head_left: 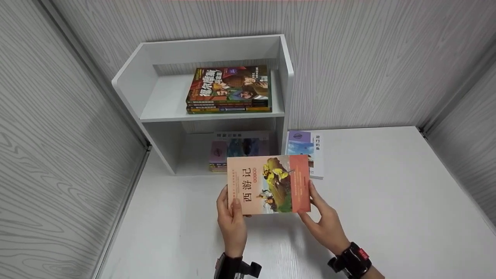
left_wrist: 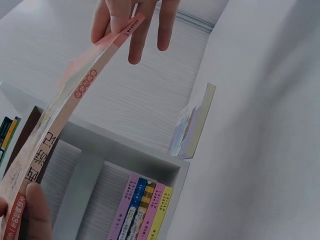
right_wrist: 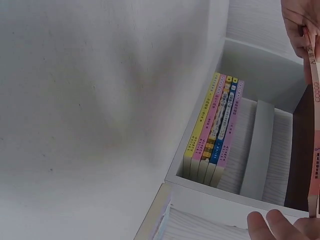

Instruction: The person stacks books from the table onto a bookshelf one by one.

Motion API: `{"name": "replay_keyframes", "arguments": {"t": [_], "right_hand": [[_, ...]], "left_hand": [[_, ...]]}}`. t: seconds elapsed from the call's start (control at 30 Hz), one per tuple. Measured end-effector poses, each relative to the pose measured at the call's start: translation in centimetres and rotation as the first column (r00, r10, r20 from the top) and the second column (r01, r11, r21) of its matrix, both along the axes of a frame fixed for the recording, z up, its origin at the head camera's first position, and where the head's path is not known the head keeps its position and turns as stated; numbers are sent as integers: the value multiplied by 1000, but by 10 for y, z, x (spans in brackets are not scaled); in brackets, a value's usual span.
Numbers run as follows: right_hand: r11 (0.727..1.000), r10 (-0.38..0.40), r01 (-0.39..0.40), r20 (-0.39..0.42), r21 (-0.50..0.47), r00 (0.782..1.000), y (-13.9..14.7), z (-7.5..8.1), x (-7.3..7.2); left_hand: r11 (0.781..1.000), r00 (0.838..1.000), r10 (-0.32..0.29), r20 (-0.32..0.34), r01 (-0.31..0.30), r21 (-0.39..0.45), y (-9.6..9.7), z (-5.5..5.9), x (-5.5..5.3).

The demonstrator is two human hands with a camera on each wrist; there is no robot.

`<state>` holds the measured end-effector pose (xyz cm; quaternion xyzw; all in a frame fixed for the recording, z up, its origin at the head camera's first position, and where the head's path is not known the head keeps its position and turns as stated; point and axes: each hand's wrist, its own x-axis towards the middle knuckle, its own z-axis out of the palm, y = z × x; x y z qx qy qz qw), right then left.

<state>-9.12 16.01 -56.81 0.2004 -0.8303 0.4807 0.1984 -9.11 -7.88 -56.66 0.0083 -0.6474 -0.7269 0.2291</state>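
Note:
A peach and red picture book (head_left: 269,184) with a yellow-clad figure on its cover is held tilted in front of a shelf. My left hand (head_left: 231,226) grips its left end, thumb on the cover and the other fingers beneath. At the opposite end, my right hand (head_left: 327,226) holds the red edge between thumb and fingers; some of those fingers stretch past the book in the left wrist view. The book's spine (left_wrist: 60,117) shows from the side in the left wrist view.
The white two-tier shelf (head_left: 213,117) bears a stack of dark comic-style books (head_left: 230,87) on top. Several pastel-spined books (right_wrist: 215,125) lie stacked below. Against the shelf's right side, a blue and white book (head_left: 317,155) lies on the white table (head_left: 387,186).

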Motion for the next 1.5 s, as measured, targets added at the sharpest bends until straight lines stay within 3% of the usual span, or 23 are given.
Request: {"name": "replay_keyframes", "arguments": {"t": [0.2, 0.37, 0.5, 0.7, 1.0, 1.23, 1.4, 1.5], "right_hand": [[998, 3, -5, 33, 57, 999, -1, 5, 3], [999, 13, -12, -11, 52, 1000, -1, 15, 6], [1000, 9, -8, -46, 26, 999, -2, 28, 8], [999, -41, 39, -94, -24, 995, -8, 56, 14], [994, -79, 63, -197, -85, 977, -23, 100, 11], [996, -57, 36, -264, -86, 963, -32, 126, -2], [994, -31, -2, -299, -109, 954, -39, 140, -16], [993, -18, -20, -323, -113, 946, -43, 147, -26]], "left_hand": [[997, 1000, -5, -15, 4, -81, -8, 5, 2], [980, 1000, -15, -16, 12, -199, -19, 16, 4], [958, 999, -35, -27, 26, -284, -31, 32, 5], [920, 989, -87, -119, 34, -391, -49, 58, 7], [886, 966, -168, -197, 60, -460, -72, 96, 10], [876, 949, -168, -267, 19, -482, -83, 124, 1], [877, 934, -181, -308, 12, -481, -90, 140, -13], [876, 934, -174, -313, 2, -483, -95, 147, -23]]}}
